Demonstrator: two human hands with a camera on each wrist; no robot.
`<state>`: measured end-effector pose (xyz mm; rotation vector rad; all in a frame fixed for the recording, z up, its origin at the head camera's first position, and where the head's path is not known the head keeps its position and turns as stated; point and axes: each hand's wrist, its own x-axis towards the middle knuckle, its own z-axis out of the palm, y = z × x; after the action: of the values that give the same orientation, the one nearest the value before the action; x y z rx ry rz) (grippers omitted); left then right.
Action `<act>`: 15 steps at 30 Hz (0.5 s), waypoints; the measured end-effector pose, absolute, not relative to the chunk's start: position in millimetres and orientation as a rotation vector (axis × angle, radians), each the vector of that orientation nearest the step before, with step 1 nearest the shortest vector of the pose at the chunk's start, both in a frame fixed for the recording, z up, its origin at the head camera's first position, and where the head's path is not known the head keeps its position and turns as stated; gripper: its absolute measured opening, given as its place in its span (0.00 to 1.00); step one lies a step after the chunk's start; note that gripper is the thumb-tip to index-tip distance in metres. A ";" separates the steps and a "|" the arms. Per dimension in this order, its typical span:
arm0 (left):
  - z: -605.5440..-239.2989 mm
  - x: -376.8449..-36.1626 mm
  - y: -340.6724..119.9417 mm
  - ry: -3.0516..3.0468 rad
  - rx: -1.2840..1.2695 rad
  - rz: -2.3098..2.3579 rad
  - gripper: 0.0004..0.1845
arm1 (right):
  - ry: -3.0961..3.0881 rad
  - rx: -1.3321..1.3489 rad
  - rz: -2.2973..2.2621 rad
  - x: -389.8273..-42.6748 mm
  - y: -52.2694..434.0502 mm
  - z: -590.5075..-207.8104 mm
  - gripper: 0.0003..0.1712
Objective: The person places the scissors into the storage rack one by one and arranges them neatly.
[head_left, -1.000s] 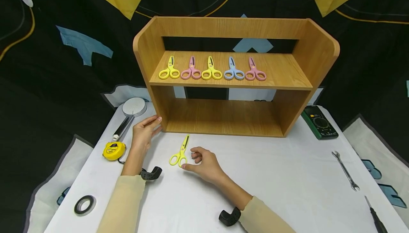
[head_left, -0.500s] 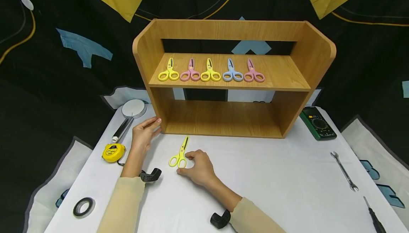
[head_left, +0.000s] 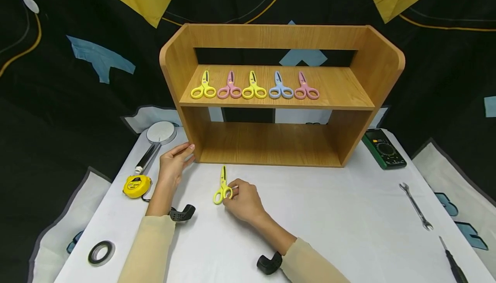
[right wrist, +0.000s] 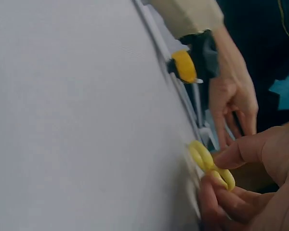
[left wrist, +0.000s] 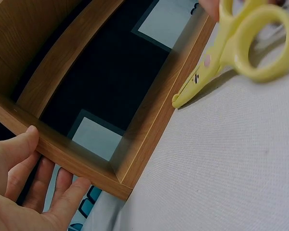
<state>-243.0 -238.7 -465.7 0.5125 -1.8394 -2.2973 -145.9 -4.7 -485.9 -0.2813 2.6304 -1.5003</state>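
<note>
Since a second ago the yellow scissors (head_left: 222,187) have been turned straighter and their handles pinched by the right hand (head_left: 241,201) – lifting looks close; they lie on the counter (head_left: 329,214) before the shelf (head_left: 271,145) – left hand (head_left: 174,164) flat against its corner

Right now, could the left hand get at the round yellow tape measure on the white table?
Probably yes. The left hand rests open against the wooden shelf's corner, holding nothing, and the yellow tape measure lies close beside its forearm with only bare white table between.
</note>
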 end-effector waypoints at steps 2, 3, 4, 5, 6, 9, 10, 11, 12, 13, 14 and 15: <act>-466.2 -243.1 -238.9 -1.836 0.513 -2.303 0.23 | 2.560 -0.278 -1.568 -147.4 1.6 -483.6 0.20; -466.5 -243.1 -239.0 -1.837 0.515 -2.306 0.23 | 2.523 -0.271 -1.599 -147.9 5.1 -482.5 0.21; -466.7 -243.0 -238.9 -1.838 0.518 -2.306 0.23 | 2.501 -0.261 -1.611 -148.0 9.2 -480.6 0.21; -467.0 -243.1 -238.7 -1.837 0.520 -2.304 0.23 | 2.479 -0.243 -1.624 -147.9 13.4 -478.6 0.21; -467.2 -243.0 -238.5 -1.842 0.519 -2.301 0.23 | 2.453 -0.230 -1.638 -147.5 18.2 -475.7 0.22; -467.4 -242.9 -238.2 -1.843 0.517 -2.304 0.24 | 2.374 -0.204 -1.698 -143.7 35.1 -463.4 0.22; -467.5 -243.1 -238.1 -1.840 0.517 -2.301 0.24 | 2.342 -0.201 -1.723 -141.5 41.5 -457.1 0.22; -467.8 -243.4 -238.3 -1.836 0.518 -2.302 0.24 | 2.311 -0.201 -1.750 -139.0 48.2 -450.6 0.22; -468.0 -243.7 -238.6 -1.835 0.521 -2.302 0.24 | 2.280 -0.209 -1.776 -136.4 55.6 -443.0 0.22; -468.2 -244.1 -238.9 -1.836 0.523 -2.300 0.24 | 2.258 -0.219 -1.797 -133.6 63.3 -435.1 0.23; -468.3 -244.5 -239.1 -1.835 0.525 -2.301 0.24 | 2.241 -0.232 -1.812 -130.8 71.4 -425.9 0.23; -468.4 -244.7 -239.2 -1.835 0.527 -2.301 0.25 | 2.229 -0.248 -1.823 -128.1 79.9 -416.8 0.24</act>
<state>-244.7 -239.2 -468.4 0.5272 -1.8354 -2.3007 -128.1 79.9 -416.8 -0.2476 2.2290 -1.8231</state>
